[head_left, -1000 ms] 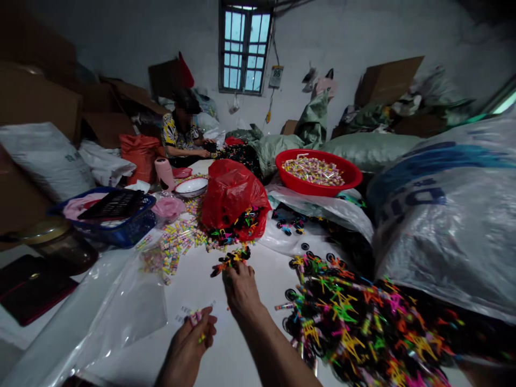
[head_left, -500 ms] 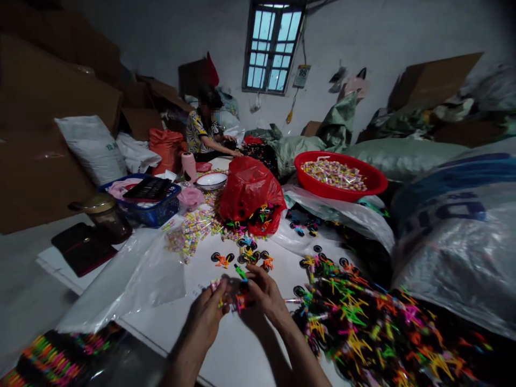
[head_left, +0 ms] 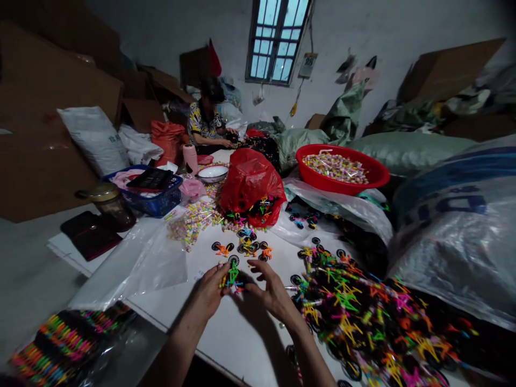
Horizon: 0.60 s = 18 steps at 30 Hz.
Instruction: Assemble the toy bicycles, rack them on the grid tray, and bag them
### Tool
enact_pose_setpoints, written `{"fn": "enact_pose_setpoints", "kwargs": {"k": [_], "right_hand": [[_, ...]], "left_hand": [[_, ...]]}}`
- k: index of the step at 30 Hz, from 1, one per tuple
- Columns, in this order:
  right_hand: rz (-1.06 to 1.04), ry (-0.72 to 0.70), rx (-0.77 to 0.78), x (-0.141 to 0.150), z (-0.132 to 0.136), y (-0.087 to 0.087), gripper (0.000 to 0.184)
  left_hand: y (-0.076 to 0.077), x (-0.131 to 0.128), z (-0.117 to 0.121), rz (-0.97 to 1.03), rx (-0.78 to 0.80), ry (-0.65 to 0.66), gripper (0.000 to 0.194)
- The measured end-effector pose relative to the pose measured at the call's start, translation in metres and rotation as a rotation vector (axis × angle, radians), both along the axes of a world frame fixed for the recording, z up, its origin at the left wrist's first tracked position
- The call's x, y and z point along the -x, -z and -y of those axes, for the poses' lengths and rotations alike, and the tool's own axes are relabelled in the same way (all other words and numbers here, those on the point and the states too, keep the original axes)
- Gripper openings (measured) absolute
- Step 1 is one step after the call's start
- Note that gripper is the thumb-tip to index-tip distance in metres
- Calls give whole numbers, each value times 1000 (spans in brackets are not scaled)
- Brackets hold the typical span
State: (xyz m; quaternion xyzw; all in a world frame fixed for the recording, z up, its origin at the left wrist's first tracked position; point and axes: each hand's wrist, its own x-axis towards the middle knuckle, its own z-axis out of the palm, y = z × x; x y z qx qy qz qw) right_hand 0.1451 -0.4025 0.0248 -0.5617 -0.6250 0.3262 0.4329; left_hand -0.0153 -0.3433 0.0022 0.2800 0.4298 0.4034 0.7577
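Observation:
My left hand (head_left: pixel 207 294) grips a small green toy bicycle (head_left: pixel 233 272) whose black wheel points up, along with some pink and blue plastic bits I cannot make out clearly. Just to its right, my right hand (head_left: pixel 271 293) has its thumb and fingers apart, with nothing seen between them. An orange toy bicycle (head_left: pixel 222 249) and a few others lie on the white board (head_left: pixel 237 344) beyond my hands. At my right spreads a large pile of colourful toy bicycles (head_left: pixel 350 317). A red plastic bag (head_left: pixel 252 180) spills more of them.
Small striped candy-like pieces (head_left: pixel 197 217) are scattered left of the bag. A red basin (head_left: pixel 342 183) holds more. A blue basket (head_left: pixel 155 201), a lidded jar (head_left: pixel 110 207) and a black wallet (head_left: pixel 86 236) stand left. Another person (head_left: pixel 205 121) sits at the back.
The green toy bicycle now stands at my left hand, its wheel up. My right hand has drawn slightly away to the right and opened. The view has shifted a little.

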Motion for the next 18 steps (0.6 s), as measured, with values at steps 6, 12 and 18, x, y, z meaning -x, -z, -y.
{"fn": "enact_pose_setpoints", "kwargs": {"k": [6,12,18], "right_hand": [[-181,33,99,5,0,-4,46],[-348,105,173,10,-9,-14,29],[-618,214,187,27,8,-6,33]], "left_hand": [[-4,-8,14,-11,-82,133,46],[-7,-4,27,67,-41,-6,47],[3,-4,44,48,-167,-62,37]]}}
